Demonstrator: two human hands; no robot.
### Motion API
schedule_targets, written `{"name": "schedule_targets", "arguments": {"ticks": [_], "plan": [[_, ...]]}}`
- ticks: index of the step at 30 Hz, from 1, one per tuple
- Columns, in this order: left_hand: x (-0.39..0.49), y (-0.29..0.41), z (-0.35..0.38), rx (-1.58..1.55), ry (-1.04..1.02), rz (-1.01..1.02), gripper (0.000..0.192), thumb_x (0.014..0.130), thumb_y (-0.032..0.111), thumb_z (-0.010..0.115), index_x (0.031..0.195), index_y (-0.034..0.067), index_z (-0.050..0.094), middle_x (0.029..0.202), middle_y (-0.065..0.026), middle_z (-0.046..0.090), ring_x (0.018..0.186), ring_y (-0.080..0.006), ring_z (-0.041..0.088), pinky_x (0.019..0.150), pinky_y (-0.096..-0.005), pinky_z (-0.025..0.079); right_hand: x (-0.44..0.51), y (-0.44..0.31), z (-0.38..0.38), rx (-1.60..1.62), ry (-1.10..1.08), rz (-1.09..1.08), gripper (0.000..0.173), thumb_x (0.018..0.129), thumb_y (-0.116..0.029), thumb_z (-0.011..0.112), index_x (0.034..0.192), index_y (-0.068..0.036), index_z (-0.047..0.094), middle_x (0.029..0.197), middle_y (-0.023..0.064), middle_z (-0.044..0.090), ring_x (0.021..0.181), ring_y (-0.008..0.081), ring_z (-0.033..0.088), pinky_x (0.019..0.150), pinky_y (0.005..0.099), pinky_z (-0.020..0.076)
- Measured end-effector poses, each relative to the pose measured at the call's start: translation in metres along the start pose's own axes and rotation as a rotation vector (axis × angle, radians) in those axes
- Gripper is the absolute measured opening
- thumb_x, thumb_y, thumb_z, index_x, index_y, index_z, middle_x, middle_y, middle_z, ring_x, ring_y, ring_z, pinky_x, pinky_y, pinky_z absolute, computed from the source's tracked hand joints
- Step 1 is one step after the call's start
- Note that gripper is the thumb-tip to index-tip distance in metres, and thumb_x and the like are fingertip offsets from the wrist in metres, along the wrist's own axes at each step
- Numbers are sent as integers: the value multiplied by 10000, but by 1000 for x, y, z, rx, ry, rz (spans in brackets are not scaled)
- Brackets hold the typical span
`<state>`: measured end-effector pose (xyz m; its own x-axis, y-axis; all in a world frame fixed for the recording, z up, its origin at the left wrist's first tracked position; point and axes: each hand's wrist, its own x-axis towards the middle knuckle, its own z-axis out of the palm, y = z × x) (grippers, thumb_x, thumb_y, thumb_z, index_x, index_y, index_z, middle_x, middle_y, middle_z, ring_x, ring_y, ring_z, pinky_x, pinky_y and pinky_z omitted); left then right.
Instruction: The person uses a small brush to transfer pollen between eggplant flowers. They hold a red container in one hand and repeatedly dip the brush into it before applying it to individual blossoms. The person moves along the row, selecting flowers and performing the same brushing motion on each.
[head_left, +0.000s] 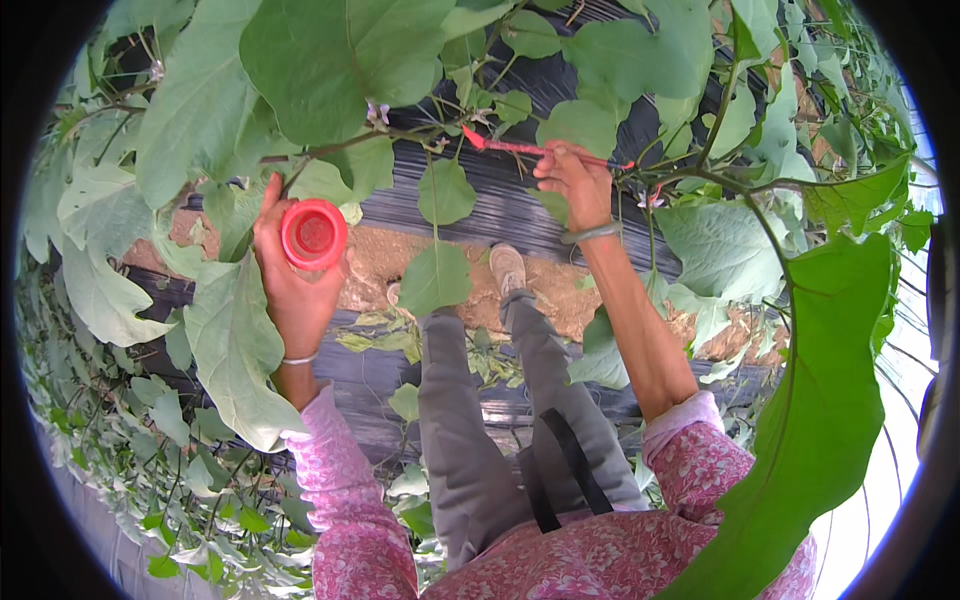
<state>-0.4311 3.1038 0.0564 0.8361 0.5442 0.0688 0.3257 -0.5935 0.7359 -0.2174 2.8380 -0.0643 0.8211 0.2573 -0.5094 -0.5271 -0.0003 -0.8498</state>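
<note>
My left hand (300, 300) is wrapped around a small red plastic cup (288, 238), its open mouth facing me and its inside red. My right hand (577, 184) grips a thin red-stained brush (514, 147) by the handle. The brush's bright red tip points left, close to a small eggplant flower (480, 116) on a stem; whether they touch I cannot tell. Another purple eggplant flower (378, 114) hangs on the branch to the left of the tip. A further flower (651, 199) sits just right of my right hand.
Broad eggplant leaves (337, 67) crowd the far side, and a large leaf (817, 390) reaches in close at the right. A stem (330, 150) crosses above the cup. Black plastic mulch (495, 199) covers the beds, with bare soil (375, 255) between them under my shoe (508, 268).
</note>
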Motion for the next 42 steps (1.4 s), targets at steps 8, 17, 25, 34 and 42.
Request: {"name": "schedule_targets", "arguments": {"ticks": [8, 17, 25, 34, 42], "plan": [[-15, 0, 27, -84, -44, 56, 876, 678, -81, 791, 1431, 46, 362, 1661, -178, 259, 1395, -288, 453, 1119, -372, 438, 30, -100, -40, -460, 0, -389, 256, 1015, -195, 639, 1142, 21, 693, 889, 48, 702, 874, 124, 648, 817, 276, 495], [-16, 89, 55, -158, -193, 36, 821, 630, -69, 856, 1353, 4, 475, 1655, -188, 277, 1419, -311, 463, 1096, -412, 503, 37, -137, -53, -157, -129, -409, 254, 1040, -138, 588, 1168, 63, 675, 963, 105, 717, 949, 189, 688, 935, 339, 554], [82, 139, 92, -81, -140, 196, 710, 697, 95, 877, 1319, 25, 542, 1610, -248, 344, 1337, -394, 551, 1030, -424, 529, 37, -143, -89, -49, -156, -452, 249, 1051, -108, 559, 1180, 75, 667, 976, 129, 713, 961, 221, 698, 923, 362, 574], [105, 124, 88, 81, -71, 196, 691, 702, 111, 882, 1300, 9, 552, 1630, -219, 350, 1314, -352, 581, 996, -407, 541, 6, -139, -61, -150, -148, -501, 263, 1028, -159, 612, 1211, 18, 677, 1060, 110, 737, 1025, 195, 687, 956, 324, 524], [120, 129, 106, 120, -202, 206, 779, 688, 151, 887, 1352, 7, 506, 1579, -331, 335, 1265, -450, 585, 971, -461, 550, 2, -141, -48, -123, -64, -586, 273, 1024, -138, 611, 1239, 18, 674, 1050, 123, 742, 1018, 211, 700, 945, 338, 548]]}}
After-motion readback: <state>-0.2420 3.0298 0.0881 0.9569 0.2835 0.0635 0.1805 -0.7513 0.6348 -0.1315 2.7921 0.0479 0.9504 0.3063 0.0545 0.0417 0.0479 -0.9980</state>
